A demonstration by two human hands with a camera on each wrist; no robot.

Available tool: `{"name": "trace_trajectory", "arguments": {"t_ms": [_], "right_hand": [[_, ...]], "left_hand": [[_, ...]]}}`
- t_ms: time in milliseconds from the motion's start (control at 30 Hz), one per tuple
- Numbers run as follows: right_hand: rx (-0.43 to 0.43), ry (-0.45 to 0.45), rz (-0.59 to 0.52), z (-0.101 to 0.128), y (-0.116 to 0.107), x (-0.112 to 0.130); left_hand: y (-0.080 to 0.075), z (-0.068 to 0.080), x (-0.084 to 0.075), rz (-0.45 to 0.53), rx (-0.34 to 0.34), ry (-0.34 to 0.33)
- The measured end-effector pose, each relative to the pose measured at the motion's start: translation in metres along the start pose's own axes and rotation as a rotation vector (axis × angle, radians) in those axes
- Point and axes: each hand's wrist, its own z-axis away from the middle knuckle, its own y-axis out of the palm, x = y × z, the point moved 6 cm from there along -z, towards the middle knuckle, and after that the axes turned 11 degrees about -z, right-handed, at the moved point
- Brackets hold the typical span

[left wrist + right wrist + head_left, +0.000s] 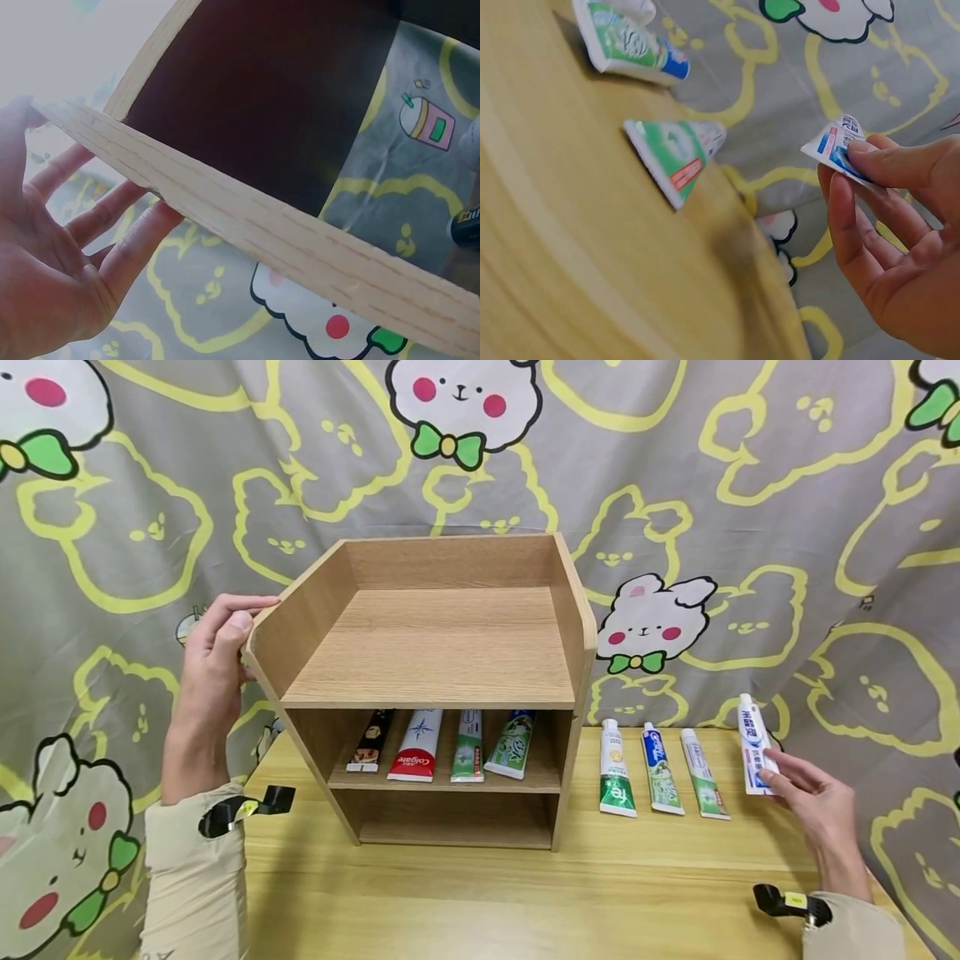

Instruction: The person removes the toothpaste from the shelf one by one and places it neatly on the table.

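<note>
In the head view a small wooden shelf unit (450, 685) stands mid-table. My left hand (213, 660) grips the upper part of its left side panel (247, 217), thumb near the front edge and fingers along the outside. My right hand (817, 802) pinches a white and blue toothpaste tube (752, 743) between thumb and fingers, cap up. The right wrist view shows that tube (840, 150) held off the table. Just left of it lie a green and white tube (705, 774), a blue and green tube (662, 770) and a white and green tube (617, 768).
On the shelf's middle level lie a black tube (371, 742), a red and white Colgate tube (416, 745), a green and white tube (468, 747) and a green tube (513, 745). A patterned curtain (637, 435) hangs behind the wooden table (480, 893).
</note>
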Motion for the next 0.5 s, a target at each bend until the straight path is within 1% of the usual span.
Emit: {"name": "trace_trajectory", "arguments": {"t_ms": [233,400,500], "right_hand": [[-0.001,0.11,0.015,-0.002,-0.01,-0.018],[-0.007,0.133,0.062,-0.008,-0.015,-0.028],[-0.007,0.142,0.121,-0.012,-0.019,-0.035]], "left_hand": [[0.001,0.0,0.0,-0.006,0.001,-0.004],[0.001,0.0,-0.001,0.016,-0.003,-0.011],[0.001,0.001,-0.001,0.015,-0.002,-0.009]]}}
